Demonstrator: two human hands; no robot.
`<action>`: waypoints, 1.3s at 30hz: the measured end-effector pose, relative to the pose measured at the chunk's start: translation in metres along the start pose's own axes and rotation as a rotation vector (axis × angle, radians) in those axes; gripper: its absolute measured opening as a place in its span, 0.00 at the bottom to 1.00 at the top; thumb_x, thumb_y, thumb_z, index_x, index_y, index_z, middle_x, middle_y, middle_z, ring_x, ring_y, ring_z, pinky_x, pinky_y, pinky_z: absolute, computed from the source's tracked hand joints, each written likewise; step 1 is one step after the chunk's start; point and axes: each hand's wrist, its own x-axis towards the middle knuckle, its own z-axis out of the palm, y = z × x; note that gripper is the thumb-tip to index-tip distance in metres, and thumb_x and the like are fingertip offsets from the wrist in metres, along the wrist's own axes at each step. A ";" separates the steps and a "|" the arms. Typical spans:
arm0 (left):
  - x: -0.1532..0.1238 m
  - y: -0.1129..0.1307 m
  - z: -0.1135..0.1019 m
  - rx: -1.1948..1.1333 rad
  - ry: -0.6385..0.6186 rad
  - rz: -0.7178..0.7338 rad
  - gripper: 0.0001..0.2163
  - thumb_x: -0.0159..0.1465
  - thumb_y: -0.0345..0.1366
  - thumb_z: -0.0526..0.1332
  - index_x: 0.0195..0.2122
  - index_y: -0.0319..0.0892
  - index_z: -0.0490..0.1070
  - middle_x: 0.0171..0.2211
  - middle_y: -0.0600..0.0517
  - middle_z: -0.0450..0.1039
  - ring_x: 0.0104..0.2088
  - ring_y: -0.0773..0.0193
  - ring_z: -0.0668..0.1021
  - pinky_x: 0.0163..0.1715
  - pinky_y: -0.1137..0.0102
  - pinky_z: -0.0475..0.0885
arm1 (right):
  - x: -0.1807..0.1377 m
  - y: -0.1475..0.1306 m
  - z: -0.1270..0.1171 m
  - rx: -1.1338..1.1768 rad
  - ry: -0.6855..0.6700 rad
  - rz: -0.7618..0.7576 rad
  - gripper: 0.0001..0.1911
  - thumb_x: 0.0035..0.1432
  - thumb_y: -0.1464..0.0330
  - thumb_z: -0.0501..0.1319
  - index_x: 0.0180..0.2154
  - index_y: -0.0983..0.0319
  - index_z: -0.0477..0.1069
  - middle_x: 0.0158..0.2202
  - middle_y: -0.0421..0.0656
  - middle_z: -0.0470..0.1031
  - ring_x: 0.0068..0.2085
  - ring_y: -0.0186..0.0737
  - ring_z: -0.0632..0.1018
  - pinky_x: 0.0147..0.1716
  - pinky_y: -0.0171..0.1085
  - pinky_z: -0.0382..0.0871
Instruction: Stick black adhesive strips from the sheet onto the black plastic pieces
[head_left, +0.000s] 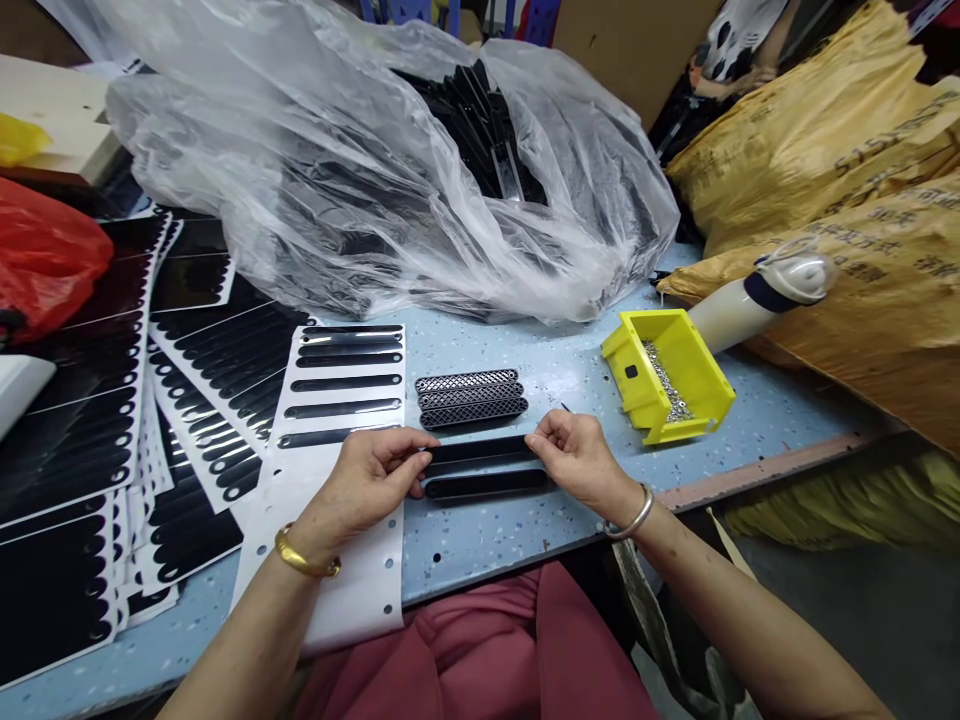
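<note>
My left hand point(388, 468) and my right hand point(574, 452) pinch opposite ends of a thin black sticker strip point(480, 452), stretched level between them. Just nearer to me, a black plastic bar point(487, 485) with rounded ends lies on the blue table. Beyond the strip sit several black bars point(471, 398) side by side, with a lattice pattern on top. To the left, partly under my left forearm, a white backing sheet point(337, 520) carries several black strips of similar shape at its far end; its near part is bare.
A yellow bin point(667, 375) of small metal parts stands at right, beside a white bottle point(757, 295). Behind, a clear plastic bag point(337, 190) holds black parts. Black sticker sheets point(67, 400) pile up at left near a red bag point(45, 255). Yellow sacks point(840, 220) crowd the right.
</note>
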 end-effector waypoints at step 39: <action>0.000 0.003 0.003 0.008 0.025 -0.014 0.09 0.54 0.36 0.63 0.34 0.37 0.77 0.20 0.53 0.75 0.16 0.69 0.74 0.16 0.77 0.70 | 0.000 -0.003 -0.009 -0.289 -0.100 -0.212 0.10 0.61 0.69 0.54 0.26 0.59 0.62 0.21 0.39 0.69 0.23 0.35 0.70 0.25 0.34 0.60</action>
